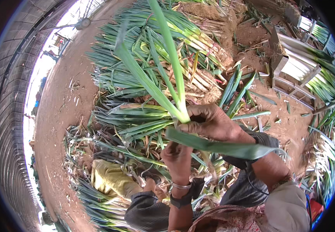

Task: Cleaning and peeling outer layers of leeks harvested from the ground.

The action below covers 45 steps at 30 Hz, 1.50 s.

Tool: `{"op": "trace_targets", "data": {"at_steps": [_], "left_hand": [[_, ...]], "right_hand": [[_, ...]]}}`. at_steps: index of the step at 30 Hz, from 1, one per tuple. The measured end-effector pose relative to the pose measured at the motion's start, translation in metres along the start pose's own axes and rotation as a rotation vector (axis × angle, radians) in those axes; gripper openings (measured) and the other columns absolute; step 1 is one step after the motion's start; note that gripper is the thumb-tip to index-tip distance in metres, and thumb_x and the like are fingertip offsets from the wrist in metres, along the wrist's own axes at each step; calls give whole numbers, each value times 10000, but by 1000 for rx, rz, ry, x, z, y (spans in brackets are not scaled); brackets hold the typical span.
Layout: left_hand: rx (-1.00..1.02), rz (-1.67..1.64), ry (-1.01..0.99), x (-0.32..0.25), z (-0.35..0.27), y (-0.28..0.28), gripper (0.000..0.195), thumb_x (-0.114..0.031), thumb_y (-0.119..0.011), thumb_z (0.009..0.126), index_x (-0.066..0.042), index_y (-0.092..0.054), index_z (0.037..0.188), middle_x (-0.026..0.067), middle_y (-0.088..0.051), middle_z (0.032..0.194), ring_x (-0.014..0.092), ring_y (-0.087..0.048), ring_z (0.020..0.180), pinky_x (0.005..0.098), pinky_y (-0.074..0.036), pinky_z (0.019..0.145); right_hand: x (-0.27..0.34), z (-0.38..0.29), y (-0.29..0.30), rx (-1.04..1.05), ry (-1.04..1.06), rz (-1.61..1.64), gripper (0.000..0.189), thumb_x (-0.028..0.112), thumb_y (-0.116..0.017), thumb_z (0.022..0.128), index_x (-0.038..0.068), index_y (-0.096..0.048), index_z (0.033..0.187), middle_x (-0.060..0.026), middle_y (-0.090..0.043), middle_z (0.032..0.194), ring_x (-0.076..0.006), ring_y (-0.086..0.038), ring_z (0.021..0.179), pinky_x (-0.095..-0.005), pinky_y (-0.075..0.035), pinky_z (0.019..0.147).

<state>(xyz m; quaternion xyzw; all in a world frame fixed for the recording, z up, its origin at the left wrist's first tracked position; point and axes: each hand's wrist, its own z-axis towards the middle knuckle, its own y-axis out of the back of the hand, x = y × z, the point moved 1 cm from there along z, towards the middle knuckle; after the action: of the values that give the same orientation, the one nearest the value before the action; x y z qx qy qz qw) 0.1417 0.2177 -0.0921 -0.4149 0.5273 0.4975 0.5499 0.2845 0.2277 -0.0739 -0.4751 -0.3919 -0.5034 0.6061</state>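
A long green onion stands upright before me, its leaves fanning up and away. My right hand pinches it where the leaves split from the stalk. Below that grip, the pale lower stalk slants down between my forearms. My left hand is curled just under the right one, close to the stalk and slightly blurred. A loose, broad green leaf crosses in front of both hands and is blurred at its right end. It partly covers the left fingers, so what they hold cannot be told.
Large bundles of green onions with roots lie ahead. A metal rack holds trimmed onions at right. Leaf scraps litter the dirt floor. A yellow cloth and another onion pile lie by my left leg.
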Motion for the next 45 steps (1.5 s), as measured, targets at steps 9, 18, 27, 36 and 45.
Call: {"op": "trace_targets", "data": {"at_steps": [9,18,27,36,45], "left_hand": [[311,722,254,175,-81,120,225,-142,-619,766,-48,-621,970,168,-614,771,318,-581,616,365,-483,636],[150,144,-88,-1,-9,-7,263,-69,-692,752,17,-557,961,-7,-552,770,42,-486,678,172,-400,605],[72,533,-419,-2,-14,-18,196,-26,-694,701,-18,-557,840,47,-558,726,143,-518,570,241,-411,523],[911,650,-164,-2,-101,83,191,8,-670,653,-48,-579,811,77,-563,762,250,-558,662,353,-436,519],[218,398,-128,-36,-12,41,230,-58,-622,782,0,-597,1003,118,-600,801,108,-491,487,251,-385,454]], "right_hand": [[28,4,2,-145,-158,122,166,132,-632,816,-7,-608,905,31,-557,721,-34,-466,662,-206,-402,579],[9,9,-4,-272,-67,-50,221,128,-579,841,-28,-543,993,5,-537,768,-49,-438,708,-221,-405,627],[8,5,9,-438,-85,-233,137,107,-577,833,2,-533,908,25,-525,741,-46,-448,666,-217,-397,584],[20,8,33,-566,-48,-149,152,156,-593,824,18,-552,871,32,-497,630,-29,-423,494,-190,-334,414],[18,-2,11,-113,10,209,268,121,-605,826,12,-583,1069,-20,-632,778,-56,-582,691,-161,-420,484]]}}
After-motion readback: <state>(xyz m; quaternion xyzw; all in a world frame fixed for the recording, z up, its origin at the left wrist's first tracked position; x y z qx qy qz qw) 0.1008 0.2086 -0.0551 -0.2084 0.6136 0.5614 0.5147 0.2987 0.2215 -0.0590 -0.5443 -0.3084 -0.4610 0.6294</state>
